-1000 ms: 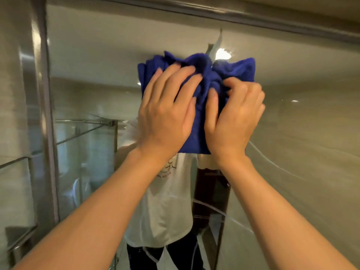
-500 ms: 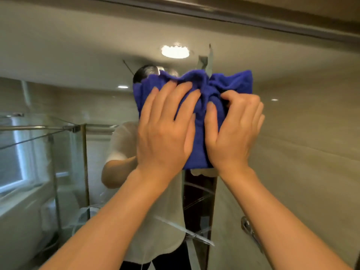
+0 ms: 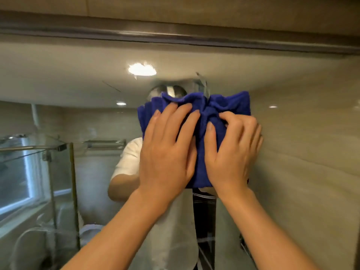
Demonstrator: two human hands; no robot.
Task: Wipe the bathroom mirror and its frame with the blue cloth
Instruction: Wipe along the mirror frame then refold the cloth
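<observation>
A bunched blue cloth is pressed flat against the bathroom mirror a little below its upper edge. My left hand lies spread on the cloth's left half, fingers pointing up. My right hand presses the right half with its fingers curled into the fabric. The mirror's metal top frame runs across the view well above the cloth. The cloth's lower middle is hidden by my hands.
The mirror reflects a person in a white shirt, a ceiling light, a glass shower screen and a window at the left. Beige wall tiles sit above the frame.
The view has shifted right along the mirror: the left frame post seen a second ago is out of view. Both hands and the cloth have slid right and slightly down from the top frame.
</observation>
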